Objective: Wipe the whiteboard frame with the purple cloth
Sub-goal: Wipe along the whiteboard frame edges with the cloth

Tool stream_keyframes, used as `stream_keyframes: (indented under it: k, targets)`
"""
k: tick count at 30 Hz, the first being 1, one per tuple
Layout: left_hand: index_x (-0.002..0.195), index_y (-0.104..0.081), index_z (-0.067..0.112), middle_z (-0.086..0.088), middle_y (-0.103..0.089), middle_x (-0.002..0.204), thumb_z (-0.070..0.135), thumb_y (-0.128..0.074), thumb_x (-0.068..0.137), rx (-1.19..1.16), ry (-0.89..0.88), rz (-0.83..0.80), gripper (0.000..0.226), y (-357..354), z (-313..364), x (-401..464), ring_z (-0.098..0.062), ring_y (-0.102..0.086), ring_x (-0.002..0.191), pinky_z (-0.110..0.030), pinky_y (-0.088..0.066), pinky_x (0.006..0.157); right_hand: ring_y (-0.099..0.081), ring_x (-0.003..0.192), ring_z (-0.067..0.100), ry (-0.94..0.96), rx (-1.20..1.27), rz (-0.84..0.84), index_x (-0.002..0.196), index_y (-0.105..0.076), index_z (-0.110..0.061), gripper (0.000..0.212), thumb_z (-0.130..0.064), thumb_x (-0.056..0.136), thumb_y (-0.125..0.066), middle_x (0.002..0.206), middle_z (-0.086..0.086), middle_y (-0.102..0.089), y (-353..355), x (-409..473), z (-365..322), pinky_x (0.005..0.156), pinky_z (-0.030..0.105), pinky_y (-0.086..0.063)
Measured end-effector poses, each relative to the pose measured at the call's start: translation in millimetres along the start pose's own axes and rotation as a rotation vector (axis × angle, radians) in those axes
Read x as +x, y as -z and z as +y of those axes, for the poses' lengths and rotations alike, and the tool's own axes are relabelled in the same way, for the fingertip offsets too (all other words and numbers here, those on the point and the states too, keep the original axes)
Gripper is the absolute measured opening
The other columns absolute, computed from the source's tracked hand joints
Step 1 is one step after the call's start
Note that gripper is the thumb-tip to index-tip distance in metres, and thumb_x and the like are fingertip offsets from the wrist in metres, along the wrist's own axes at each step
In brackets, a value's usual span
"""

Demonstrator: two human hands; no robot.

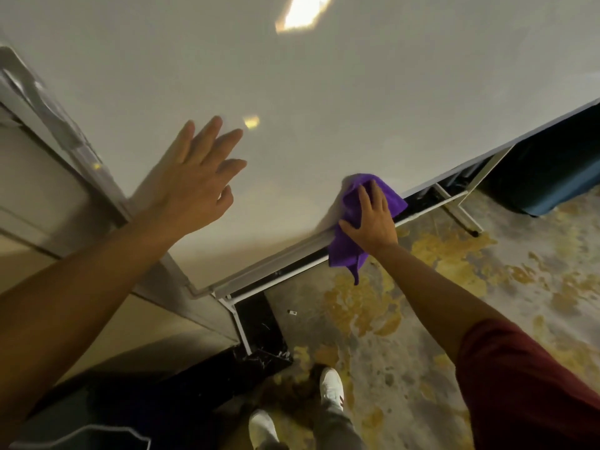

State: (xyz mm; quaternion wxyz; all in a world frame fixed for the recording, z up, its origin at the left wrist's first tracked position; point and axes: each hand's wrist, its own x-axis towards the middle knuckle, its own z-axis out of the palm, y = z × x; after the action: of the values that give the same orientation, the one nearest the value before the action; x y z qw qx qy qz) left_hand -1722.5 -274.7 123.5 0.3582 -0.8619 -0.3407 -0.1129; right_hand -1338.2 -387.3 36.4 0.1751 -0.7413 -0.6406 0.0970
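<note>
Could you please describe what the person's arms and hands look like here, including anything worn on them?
Both hands are bare: no gloves, rings, or watch show on the left hand or the right hand. The left forearm is uncovered as far as visible. The right arm has a dark red short sleeve at the upper arm, bare below it.

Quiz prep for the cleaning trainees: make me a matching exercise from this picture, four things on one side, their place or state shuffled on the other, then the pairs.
Column A
1. left hand
2. right hand
3. purple cloth
4. white shoes

Column B
a. on the patterned floor, at the bottom of the view
b. open, fingers spread, flat at the whiteboard surface
c. draped over the board's bottom frame edge, one corner hanging down
d. pressing the fabric onto the frame

Pairs: 1-b, 2-d, 3-c, 4-a
</note>
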Motion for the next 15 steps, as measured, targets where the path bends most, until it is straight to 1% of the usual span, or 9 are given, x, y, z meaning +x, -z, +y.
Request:
stream_keyframes:
  k: [1, 2, 3, 4, 6, 8, 9, 11, 15]
  targets:
    - [0.167, -0.005, 0.033, -0.01, -0.005, 0.179, 0.054, -0.027, 0.096, -0.005, -0.005, 0.001, 0.077, -3.5, -1.2, -0.6, -0.043, -0.002, 0.165, -0.064, 0.002, 0.13, -0.017, 0.148, 0.035, -0.059, 0.006, -0.053, 0.155, -0.016, -0.018, 0.098, -0.055, 0.081, -0.069, 0.163, 0.012, -0.011, -4.6, -0.3, -0.1, 0.113, 0.049, -0.031]
    - [0.166, 0.0, 0.035, -0.009, -0.005, 0.179, 0.055, -0.027, 0.095, -0.01, -0.007, 0.004, 0.078, -7.0, -2.6, -0.4, -0.043, -0.002, 0.165, -0.064, 0.002, 0.13, -0.018, 0.147, 0.035, -0.103, 0.001, -0.096, 0.155, -0.015, -0.017, 0.099, -0.057, 0.082, -0.068, 0.163, 0.013, -0.01, -8.0, -1.9, 1.0, 0.113, 0.05, -0.031]
    - [0.165, 0.001, 0.036, -0.009, -0.005, 0.179, 0.056, -0.028, 0.095, -0.011, -0.007, 0.002, 0.078, -9.4, -3.8, -2.0, -0.044, -0.002, 0.164, -0.064, 0.002, 0.13, -0.021, 0.146, 0.036, -0.119, -0.019, -0.123, 0.153, -0.018, -0.014, 0.096, -0.057, 0.083, -0.066, 0.162, 0.014, -0.014, -12.1, -5.6, 2.3, 0.113, 0.051, -0.033]
    - [0.165, 0.0, 0.035, -0.009, -0.005, 0.179, 0.056, -0.028, 0.095, -0.01, -0.01, 0.005, 0.079, -10.7, -4.0, -3.6, -0.044, -0.002, 0.164, -0.064, 0.002, 0.13, -0.025, 0.144, 0.036, -0.102, -0.055, -0.121, 0.151, -0.025, -0.012, 0.089, -0.056, 0.084, -0.065, 0.16, 0.015, -0.022, -14.5, -10.1, 2.9, 0.113, 0.051, -0.033]
    - [0.167, -0.007, 0.033, -0.01, -0.005, 0.179, 0.055, -0.027, 0.095, -0.008, -0.019, 0.003, 0.077, -8.3, -3.2, -5.2, -0.044, -0.001, 0.164, -0.064, 0.002, 0.13, -0.036, 0.136, 0.035, 0.012, -0.153, -0.051, 0.139, -0.043, -0.011, 0.069, -0.051, 0.087, -0.062, 0.148, 0.015, -0.04, -16.6, -16.7, -0.9, 0.112, 0.049, -0.034]
    - [0.166, -0.022, 0.029, -0.01, -0.004, 0.179, 0.053, -0.027, 0.097, -0.014, -0.03, -0.005, 0.073, -0.4, -2.1, -4.3, -0.044, -0.002, 0.164, -0.063, 0.003, 0.13, -0.044, 0.128, 0.034, 0.126, -0.186, -0.019, 0.131, -0.051, -0.011, 0.055, -0.042, 0.088, -0.063, 0.137, 0.014, -0.05, -20.3, -21.8, -14.1, 0.109, 0.046, -0.036]
    - [0.164, -0.03, 0.028, -0.01, -0.004, 0.179, 0.052, -0.026, 0.098, -0.018, -0.03, -0.01, 0.07, 4.6, -1.2, -3.9, -0.043, -0.001, 0.164, -0.062, 0.003, 0.131, -0.046, 0.126, 0.034, 0.161, -0.159, -0.039, 0.131, -0.051, -0.011, 0.053, -0.037, 0.088, -0.065, 0.135, 0.013, -0.052, -23.3, -25.0, -25.1, 0.108, 0.045, -0.039]
    - [0.16, -0.036, 0.024, -0.011, -0.001, 0.179, 0.052, -0.024, 0.1, -0.017, -0.037, -0.028, 0.067, 16.4, -1.3, -3.0, -0.043, 0.001, 0.164, -0.062, 0.004, 0.131, -0.049, 0.124, 0.032, 0.217, -0.101, -0.088, 0.133, -0.05, -0.013, 0.054, -0.033, 0.086, -0.068, 0.134, 0.012, -0.054, -31.8, -34.8, -52.6, 0.103, 0.045, -0.045]
    - [0.154, -0.041, 0.018, -0.014, 0.001, 0.178, 0.05, -0.019, 0.103, 0.013, -0.063, -0.069, 0.065, 40.7, -4.2, -4.4, -0.043, 0.003, 0.164, -0.062, 0.001, 0.132, -0.057, 0.114, 0.028, 0.336, -0.134, -0.1, 0.134, -0.045, -0.023, 0.058, -0.043, 0.085, -0.067, 0.127, 0.006, -0.059, -62.1, -64.0, -110.0, 0.089, 0.044, -0.054]
